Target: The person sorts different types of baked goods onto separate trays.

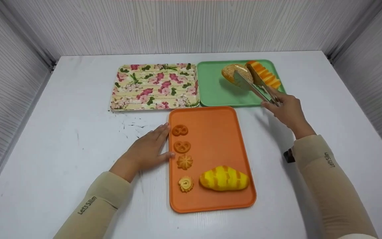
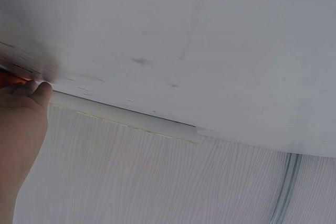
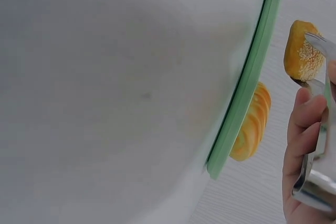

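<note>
- Tongs (image 1: 260, 94), one pair, of shiny metal with long flat arms; the right hand (image 1: 288, 109) grips them, fingers curled round the arms.
- One sesame bun (image 1: 229, 73), rounded and golden brown, its top rough with pale seeds, sits between the tong tips, raised above the green tray (image 1: 211, 83).
- One sliced loaf (image 1: 269, 75), orange and ridged, lies at the green tray's right end, just beside the bun.
- One left hand (image 1: 146, 149), fingers extended and thumb spread apart, touches the left rim of the orange tray (image 1: 214, 132).
- Four cookies stand in a column along that rim: two pretzel shapes (image 1: 182, 146) with holes, one fluted flower (image 1: 185, 162), one piped swirl (image 1: 186, 184).
- One yellow bread (image 1: 224, 178), plump and tapered, banded in brown, lies right of the swirl.
- Three trays altogether, rectangular with rounded corners; the third, a floral tray (image 1: 154, 88), carries printed pink blossoms and adjoins the green one.
</note>
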Motion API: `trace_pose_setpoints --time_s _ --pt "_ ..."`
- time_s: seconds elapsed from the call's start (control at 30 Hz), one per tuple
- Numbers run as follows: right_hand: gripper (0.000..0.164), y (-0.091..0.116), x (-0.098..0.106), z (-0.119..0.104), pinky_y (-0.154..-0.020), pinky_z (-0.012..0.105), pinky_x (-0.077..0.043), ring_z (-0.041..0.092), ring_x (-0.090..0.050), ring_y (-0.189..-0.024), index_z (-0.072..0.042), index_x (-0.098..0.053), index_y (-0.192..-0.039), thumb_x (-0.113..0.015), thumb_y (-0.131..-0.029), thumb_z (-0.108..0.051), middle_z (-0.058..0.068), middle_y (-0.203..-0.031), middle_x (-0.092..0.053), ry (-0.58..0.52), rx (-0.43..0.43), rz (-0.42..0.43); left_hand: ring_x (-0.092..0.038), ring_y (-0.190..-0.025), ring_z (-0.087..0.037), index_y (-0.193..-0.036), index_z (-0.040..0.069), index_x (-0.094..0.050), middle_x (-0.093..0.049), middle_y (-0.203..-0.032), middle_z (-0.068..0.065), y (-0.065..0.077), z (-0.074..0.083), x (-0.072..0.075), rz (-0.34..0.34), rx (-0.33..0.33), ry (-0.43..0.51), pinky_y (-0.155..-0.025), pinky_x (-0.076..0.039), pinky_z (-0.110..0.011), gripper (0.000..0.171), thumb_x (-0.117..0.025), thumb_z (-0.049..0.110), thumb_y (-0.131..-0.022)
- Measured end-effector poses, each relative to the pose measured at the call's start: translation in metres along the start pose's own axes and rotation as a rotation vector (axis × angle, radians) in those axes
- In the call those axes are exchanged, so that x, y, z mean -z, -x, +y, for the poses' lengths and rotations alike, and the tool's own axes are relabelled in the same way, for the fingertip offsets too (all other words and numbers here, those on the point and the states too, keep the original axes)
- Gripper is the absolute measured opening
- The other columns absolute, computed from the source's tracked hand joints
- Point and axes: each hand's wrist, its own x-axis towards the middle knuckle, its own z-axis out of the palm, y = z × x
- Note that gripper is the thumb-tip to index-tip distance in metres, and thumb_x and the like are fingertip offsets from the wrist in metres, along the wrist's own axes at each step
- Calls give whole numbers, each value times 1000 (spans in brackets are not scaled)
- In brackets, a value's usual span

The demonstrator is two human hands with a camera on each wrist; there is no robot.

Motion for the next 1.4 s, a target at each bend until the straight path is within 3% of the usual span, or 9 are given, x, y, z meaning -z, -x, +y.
trace_pose_setpoints --time_s 0.17,0.43,0.73,1.07,1.27,1.4 --pt "69 -5 -4 -1 -57 23 -50 30 -64 -78 -30 -39 -145 -65 -84 -50 22 -126 -56 12 -12 11 -10 -144 -23 -153 4 -10 -7 -159 -7 0 0 0 -6 5 -2 -113 -17 -41 88 -37 63 -93" --pt "69 -10 -9 -2 -55 25 -48 24 -61 -73 -24 -38 -146 -62 -87 -49 18 -98 -62 82 3 27 -8 -144 -23 -153 6 -8 -6 -159 -7 -1 1 1 -21 17 -3 -114 -16 -41 89 -36 65 -93" --pt "68 -13 -9 0 -59 31 -43 25 -55 -75 -23 -37 -147 -60 -89 -49 20 -100 -62 152 1 13 -9 -144 -22 -153 5 -9 -7 -159 -6 -1 0 0 -14 10 8 -113 -17 -40 88 -37 64 -93" --pt "69 -14 -8 2 -57 29 -49 29 -65 -72 -27 -34 -149 -62 -89 -46 24 -115 -59 106 -24 -29 -9 -144 -22 -153 6 -9 -7 -159 -6 0 0 1 -14 11 4 -113 -17 -40 89 -36 65 -93" --pt "76 -12 -7 2 -59 30 -51 28 -66 -72 -29 -31 -150 -62 -86 -53 23 -119 -56 90 -51 -36 -9 -144 -22 -153 6 -9 -7 -159 -6 -1 -1 0 -13 12 7 -113 -17 -40 90 -37 65 -92" --pt "82 -10 -4 3 -61 31 -51 29 -66 -74 -26 -29 -151 -62 -83 -58 24 -131 -50 60 -69 -25 -9 -144 -22 -153 6 -8 -7 -159 -6 -2 -1 0 -19 20 11 -113 -17 -40 90 -37 66 -92"
